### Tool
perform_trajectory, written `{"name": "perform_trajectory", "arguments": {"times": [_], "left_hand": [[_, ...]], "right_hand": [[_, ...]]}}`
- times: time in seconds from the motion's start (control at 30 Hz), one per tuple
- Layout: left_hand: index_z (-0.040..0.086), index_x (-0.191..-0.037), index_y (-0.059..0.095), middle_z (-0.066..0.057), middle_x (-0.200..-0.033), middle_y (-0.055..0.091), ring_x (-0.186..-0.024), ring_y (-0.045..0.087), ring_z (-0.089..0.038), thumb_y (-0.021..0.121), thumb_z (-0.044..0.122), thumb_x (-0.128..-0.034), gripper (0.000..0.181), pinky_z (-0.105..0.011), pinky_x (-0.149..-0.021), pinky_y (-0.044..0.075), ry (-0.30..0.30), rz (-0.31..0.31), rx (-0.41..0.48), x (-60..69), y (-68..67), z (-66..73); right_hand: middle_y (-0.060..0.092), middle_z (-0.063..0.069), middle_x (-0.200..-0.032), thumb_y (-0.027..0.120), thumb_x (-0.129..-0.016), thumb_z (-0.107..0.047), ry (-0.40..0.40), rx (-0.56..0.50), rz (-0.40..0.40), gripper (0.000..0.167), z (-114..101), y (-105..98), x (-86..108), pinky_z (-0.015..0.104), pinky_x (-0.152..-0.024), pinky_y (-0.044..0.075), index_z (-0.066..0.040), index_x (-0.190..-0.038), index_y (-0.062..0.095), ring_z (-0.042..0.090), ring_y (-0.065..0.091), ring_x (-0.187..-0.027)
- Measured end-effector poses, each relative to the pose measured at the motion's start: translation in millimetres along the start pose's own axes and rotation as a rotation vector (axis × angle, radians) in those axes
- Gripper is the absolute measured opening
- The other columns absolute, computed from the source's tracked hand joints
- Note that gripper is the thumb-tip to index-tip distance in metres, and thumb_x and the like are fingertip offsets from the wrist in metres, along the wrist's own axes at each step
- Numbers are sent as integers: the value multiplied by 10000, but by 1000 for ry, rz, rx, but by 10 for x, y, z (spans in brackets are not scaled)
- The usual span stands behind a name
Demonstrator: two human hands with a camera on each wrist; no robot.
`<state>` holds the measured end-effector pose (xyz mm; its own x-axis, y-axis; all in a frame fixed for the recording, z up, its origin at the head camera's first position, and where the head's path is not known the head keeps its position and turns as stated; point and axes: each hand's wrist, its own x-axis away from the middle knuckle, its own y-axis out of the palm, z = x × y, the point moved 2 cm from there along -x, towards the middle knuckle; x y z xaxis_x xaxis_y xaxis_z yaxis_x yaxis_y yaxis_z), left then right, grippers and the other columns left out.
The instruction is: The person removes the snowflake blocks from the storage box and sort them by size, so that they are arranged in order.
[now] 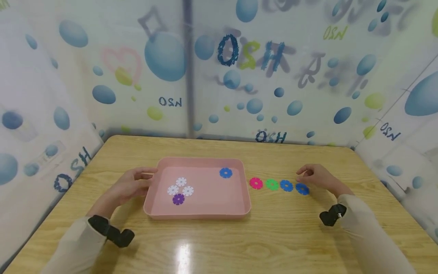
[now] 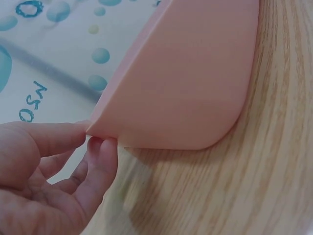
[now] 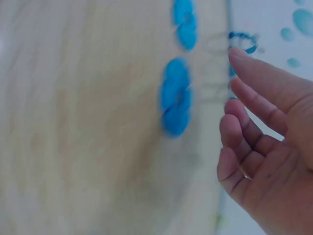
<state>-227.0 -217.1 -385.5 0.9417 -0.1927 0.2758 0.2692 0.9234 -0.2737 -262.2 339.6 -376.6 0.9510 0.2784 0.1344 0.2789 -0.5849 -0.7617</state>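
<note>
Rather blurry from the right wrist: two blue discs (image 3: 175, 90), one incomplete.

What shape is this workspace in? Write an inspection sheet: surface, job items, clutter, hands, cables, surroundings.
Surface: wooden table, glare toward the front.
Job items: pink tray holding three white discs, purple disc, blue disc; right of it, pink disc, green disc, two blue discs.
Clutter: nothing seen.
Hands: left hand pinches the tray's rim; right hand holds nothing, near the end blue disc.
Cables: nothing seen.
Surroundings: bubble-print sheeting behind and on both sides.
</note>
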Motion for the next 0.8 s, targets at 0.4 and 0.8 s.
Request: {"name": "perform_trajectory", "arguments": {"times": [0.4,0.8], "left_hand": [[-8,-1377,356,-287,-1320,367,-1075,525,-299,548,122,-923,509,-344,-843,497,5,7,1,0,10,-15],[0,-1381,353,-286,-1318,367,-1081,517,-315,537,122,-929,503,-360,-849,495,7,11,-10,7,7,0]], "right_hand": [[572,48,-744,660,-849,-168,-209,-30,-119,322,-729,245,-332,303,-614,474,63,-1060,583,192,521,-655],[585,43,-784,677,-836,-145,-304,-16,-176,247,-1405,622,-673,272,-636,468,-5,-1030,615,172,519,-703]]}}
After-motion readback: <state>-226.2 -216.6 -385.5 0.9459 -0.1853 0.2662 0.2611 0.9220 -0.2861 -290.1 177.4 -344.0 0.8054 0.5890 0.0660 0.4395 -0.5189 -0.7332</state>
